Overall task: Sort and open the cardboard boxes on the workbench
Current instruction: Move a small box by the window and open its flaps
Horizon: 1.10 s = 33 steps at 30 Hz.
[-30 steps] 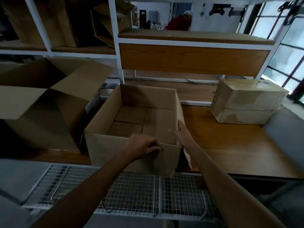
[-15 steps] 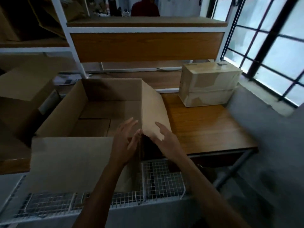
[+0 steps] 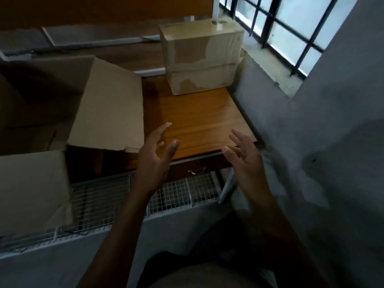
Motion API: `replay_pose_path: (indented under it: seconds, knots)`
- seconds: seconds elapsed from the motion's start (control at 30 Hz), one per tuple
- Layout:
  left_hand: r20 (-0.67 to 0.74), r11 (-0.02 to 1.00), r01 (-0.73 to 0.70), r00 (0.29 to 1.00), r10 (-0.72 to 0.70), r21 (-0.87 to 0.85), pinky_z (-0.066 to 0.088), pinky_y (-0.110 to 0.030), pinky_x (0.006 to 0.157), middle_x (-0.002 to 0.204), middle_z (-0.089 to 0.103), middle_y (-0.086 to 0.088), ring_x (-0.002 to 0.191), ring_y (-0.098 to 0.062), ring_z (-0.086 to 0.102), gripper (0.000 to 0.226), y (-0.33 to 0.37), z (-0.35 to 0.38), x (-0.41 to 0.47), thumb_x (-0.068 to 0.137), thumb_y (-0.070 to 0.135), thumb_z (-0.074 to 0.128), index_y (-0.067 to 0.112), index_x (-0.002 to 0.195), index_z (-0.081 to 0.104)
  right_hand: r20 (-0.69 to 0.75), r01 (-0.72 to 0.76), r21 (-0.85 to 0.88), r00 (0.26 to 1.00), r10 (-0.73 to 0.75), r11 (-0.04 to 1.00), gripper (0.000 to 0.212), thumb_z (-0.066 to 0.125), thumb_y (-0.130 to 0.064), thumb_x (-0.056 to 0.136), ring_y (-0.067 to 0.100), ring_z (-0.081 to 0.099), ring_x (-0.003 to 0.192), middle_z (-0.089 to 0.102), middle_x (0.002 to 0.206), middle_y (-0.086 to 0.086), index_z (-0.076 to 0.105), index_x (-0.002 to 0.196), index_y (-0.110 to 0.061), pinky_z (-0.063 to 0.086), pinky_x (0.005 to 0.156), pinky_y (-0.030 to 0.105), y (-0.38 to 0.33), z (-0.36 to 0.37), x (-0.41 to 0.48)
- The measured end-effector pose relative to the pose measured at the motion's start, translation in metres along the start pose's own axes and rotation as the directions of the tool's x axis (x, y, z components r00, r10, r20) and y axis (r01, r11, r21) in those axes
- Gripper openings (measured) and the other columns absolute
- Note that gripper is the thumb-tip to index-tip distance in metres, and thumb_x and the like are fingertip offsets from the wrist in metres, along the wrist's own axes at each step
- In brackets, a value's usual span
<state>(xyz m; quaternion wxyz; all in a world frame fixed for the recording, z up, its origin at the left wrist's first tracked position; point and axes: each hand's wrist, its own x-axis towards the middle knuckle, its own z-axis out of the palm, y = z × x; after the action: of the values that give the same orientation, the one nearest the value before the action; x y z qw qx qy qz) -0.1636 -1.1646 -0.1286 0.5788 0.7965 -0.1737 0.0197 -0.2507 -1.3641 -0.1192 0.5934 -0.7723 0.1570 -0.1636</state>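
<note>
Brown cardboard fills the left of the view: the open box (image 3: 41, 96) sits on the left part of the wooden worktop (image 3: 197, 121), its right flap (image 3: 110, 104) folded outward and its front flap (image 3: 31, 190) hanging forward over the wire mesh rack (image 3: 182, 192) that runs along the worktop's front edge. A closed, taped box (image 3: 201, 57) stands at the far right corner of the worktop, near the barred window (image 3: 291, 28) and beside the grey wall (image 3: 332, 121), well apart from both hands. The left hand (image 3: 154, 156) hovers over the front edge of the worktop, just beside the near corner of the right flap, fingers spread, its grip wide and holding nothing. The right hand (image 3: 245, 161) hovers near the worktop's front right corner, palm turned toward the left hand, fingers loosely straight, its grip likewise wide and empty. A small metal drawer handle (image 3: 196, 171) shows under the worktop edge between the two hands
</note>
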Motion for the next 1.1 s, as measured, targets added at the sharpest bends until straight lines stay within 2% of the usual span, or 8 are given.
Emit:
replay_pose_path:
  seconds: [0.17,0.3,0.37,0.5,0.67,0.83,1.0,1.1]
  knots:
    - [0.017,0.998,0.069,0.997,-0.069,-0.002,0.047,-0.031,0.096,0.147,0.046,0.002,0.128,-0.014,0.048,0.063,0.0,0.036,0.01,0.085,0.062,0.048,0.032,0.141,0.046,-0.002,-0.092,0.054,0.996,0.093,0.994,0.05,0.06,-0.025,0.095,0.007,0.055,0.12,0.052,0.144,-0.003,0.045,0.143,-0.028,0.051,0.1,0.041,0.018,-0.023,0.024]
    - [-0.012,0.998,0.061,0.998,-0.061,-0.014,0.044,-0.009,0.087,0.14,0.05,0.003,0.118,0.003,0.051,0.063,-0.002,0.049,0.043,0.086,0.059,0.047,0.028,0.14,0.048,-0.032,-0.115,0.097,0.992,0.119,0.989,0.046,0.06,-0.023,0.095,0.009,0.058,0.119,0.055,0.14,-0.002,0.049,0.14,-0.027,0.051,0.1,0.045,0.023,-0.024,0.059]
    - [-0.027,0.997,0.069,0.997,-0.07,-0.029,0.043,-0.012,0.085,0.142,0.05,0.001,0.114,0.01,0.049,0.06,-0.002,0.057,0.065,0.088,0.054,0.048,0.025,0.141,0.048,-0.037,-0.101,0.081,0.994,0.104,0.992,0.045,0.06,-0.025,0.095,0.008,0.059,0.117,0.056,0.139,-0.003,0.05,0.138,-0.028,0.052,0.099,0.045,0.022,-0.024,0.081]
    - [-0.069,0.994,0.049,0.996,-0.056,-0.094,0.045,-0.024,0.094,0.143,0.05,0.0,0.123,-0.002,0.05,0.057,-0.008,0.071,0.122,0.089,0.053,0.05,0.026,0.139,0.049,-0.086,-0.042,0.049,0.995,0.046,0.998,0.043,0.061,-0.026,0.094,0.008,0.061,0.113,0.058,0.137,-0.001,0.052,0.136,-0.028,0.054,0.096,0.044,0.019,-0.026,0.139]
    - [-0.116,0.999,0.001,0.993,-0.007,-0.053,0.044,-0.02,0.09,0.144,0.048,0.001,0.124,-0.009,0.048,0.051,-0.009,0.067,0.219,0.092,0.054,0.051,0.029,0.137,0.049,-0.107,0.023,0.037,0.994,-0.019,0.999,0.042,0.061,-0.024,0.095,0.009,0.062,0.112,0.057,0.137,0.003,0.052,0.136,-0.026,0.056,0.094,0.042,0.001,-0.022,0.225]
    - [-0.117,0.942,-0.19,0.966,0.23,0.277,0.045,-0.038,0.099,0.133,0.053,-0.002,0.123,-0.016,0.049,0.038,0.002,0.055,0.349,0.092,0.046,0.056,0.021,0.121,0.062,-0.083,0.153,-0.043,0.984,-0.157,0.987,0.048,0.063,-0.033,0.089,0.015,0.063,0.113,0.059,0.134,0.005,0.054,0.135,-0.021,0.056,0.092,0.044,-0.028,-0.014,0.33]
    - [-0.009,0.823,-0.159,0.981,0.195,0.545,0.04,-0.032,0.088,0.129,0.051,-0.007,0.118,-0.023,0.047,0.039,0.015,0.044,0.462,0.091,0.04,0.061,0.017,0.122,0.06,-0.092,0.165,-0.292,0.976,-0.2,0.942,0.043,0.066,-0.034,0.09,0.02,0.06,0.117,0.059,0.135,0.005,0.058,0.131,-0.022,0.051,0.097,0.042,-0.054,-0.004,0.448]
    - [-0.006,0.795,-0.072,0.995,0.095,0.602,0.046,-0.035,0.087,0.128,0.053,-0.006,0.114,-0.023,0.051,0.043,-0.002,0.044,0.505,0.09,0.04,0.064,0.017,0.126,0.057,-0.137,0.075,-0.566,0.974,-0.183,0.821,0.05,0.065,-0.039,0.09,0.031,0.049,0.126,0.054,0.139,0.013,0.056,0.133,-0.017,0.041,0.1,0.04,-0.051,0.001,0.5]
